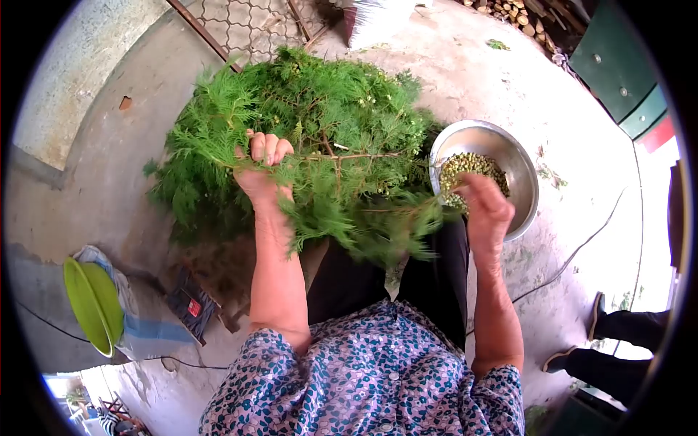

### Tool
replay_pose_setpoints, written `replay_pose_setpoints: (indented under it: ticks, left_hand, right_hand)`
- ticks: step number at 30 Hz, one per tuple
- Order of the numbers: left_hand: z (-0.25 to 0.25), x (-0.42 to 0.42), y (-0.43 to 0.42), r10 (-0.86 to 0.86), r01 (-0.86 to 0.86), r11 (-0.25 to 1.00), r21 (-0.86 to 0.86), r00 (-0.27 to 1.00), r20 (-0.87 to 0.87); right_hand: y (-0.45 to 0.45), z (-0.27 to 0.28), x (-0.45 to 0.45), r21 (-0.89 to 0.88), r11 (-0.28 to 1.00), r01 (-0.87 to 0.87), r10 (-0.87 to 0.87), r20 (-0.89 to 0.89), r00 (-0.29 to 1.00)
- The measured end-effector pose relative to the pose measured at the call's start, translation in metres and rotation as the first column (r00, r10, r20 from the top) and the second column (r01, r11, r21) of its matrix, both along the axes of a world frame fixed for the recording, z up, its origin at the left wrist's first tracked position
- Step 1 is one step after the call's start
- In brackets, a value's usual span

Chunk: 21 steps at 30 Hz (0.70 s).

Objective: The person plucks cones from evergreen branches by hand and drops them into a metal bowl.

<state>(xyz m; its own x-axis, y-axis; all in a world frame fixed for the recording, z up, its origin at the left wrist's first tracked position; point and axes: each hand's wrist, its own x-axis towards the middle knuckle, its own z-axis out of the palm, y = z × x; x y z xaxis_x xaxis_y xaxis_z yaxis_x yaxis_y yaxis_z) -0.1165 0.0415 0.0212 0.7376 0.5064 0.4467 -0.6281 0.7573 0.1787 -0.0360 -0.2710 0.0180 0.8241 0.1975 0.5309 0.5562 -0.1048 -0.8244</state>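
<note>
A large heap of green conifer branches [363, 109] lies on the ground before me. My left hand [265, 163] is closed around a leafy branch [334, 156] over the left part of the heap. Beside the heap on the right stands a round metal bowl [525, 174], partly filled with small green-yellow cones [472, 166]. Over the bowl's near left side, my right hand [486, 207] has its fingers pinched together at the end of a blurred sprig [407, 218]. The fingertips are smeared, and whether a cone is between them is hidden.
A green plastic basin [94, 305] and a pale sack lie at the lower left. A white sack [374, 22] stands beyond the heap. Firewood [520, 14] and a green cabinet [614, 65] are at the upper right. Another person's legs [618, 356] show at the right, near a cable.
</note>
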Motion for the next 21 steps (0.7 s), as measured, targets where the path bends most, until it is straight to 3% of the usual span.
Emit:
replay_pose_setpoints:
  ticks: [2,3,4,6,7,9,10,12,15,17,21]
  left_hand:
    - [0.006,0.007,-0.015,-0.031,0.011,0.991,-0.134,0.988,-0.148]
    - [0.008,0.011,-0.024,-0.033,0.007,0.990,-0.140,0.981,-0.191]
    - [0.008,0.015,-0.029,-0.034,0.016,0.996,-0.087,0.976,-0.216]
    - [0.015,0.018,-0.041,0.073,-0.106,0.993,-0.059,0.908,-0.412]
    - [0.021,0.019,-0.048,0.075,-0.108,0.992,-0.059,0.913,-0.402]
    - [0.030,0.018,-0.059,0.268,-0.258,0.960,0.105,0.752,-0.603]
    - [0.030,0.017,-0.059,0.261,-0.250,0.963,0.104,0.759,-0.597]
    - [0.023,0.014,-0.049,0.095,-0.162,0.984,-0.077,0.834,-0.543]
    - [0.018,0.007,-0.031,0.194,-0.298,0.951,-0.087,0.789,-0.584]
    - [0.024,0.008,-0.033,0.225,-0.392,0.913,-0.108,0.708,-0.670]
    - [0.016,0.015,-0.035,0.206,-0.370,0.916,-0.154,0.765,-0.611]
  right_hand:
    - [0.003,0.035,0.001,0.121,0.986,0.115,-0.091,-0.190,0.978]
    - [0.007,0.042,0.004,0.203,0.973,0.110,-0.073,-0.183,0.980]
    - [0.011,0.053,0.006,0.206,0.972,0.113,-0.078,-0.173,0.982]
    - [0.016,0.073,0.011,0.283,0.930,0.236,-0.121,-0.371,0.921]
    - [0.013,0.073,0.020,0.309,0.926,0.216,-0.078,-0.404,0.911]
    - [0.013,0.062,0.032,0.394,0.895,0.209,0.013,-0.491,0.871]
    - [0.013,0.055,0.038,0.472,0.855,0.214,0.109,-0.568,0.816]
    - [0.009,0.043,0.046,0.514,0.812,0.278,0.150,-0.643,0.751]
    - [-0.009,0.024,0.058,0.593,0.717,0.367,0.151,-0.646,0.749]
    - [-0.018,0.019,0.060,0.613,0.660,0.434,0.057,-0.617,0.785]
    - [-0.025,0.027,0.064,0.664,0.616,0.424,-0.062,-0.496,0.866]
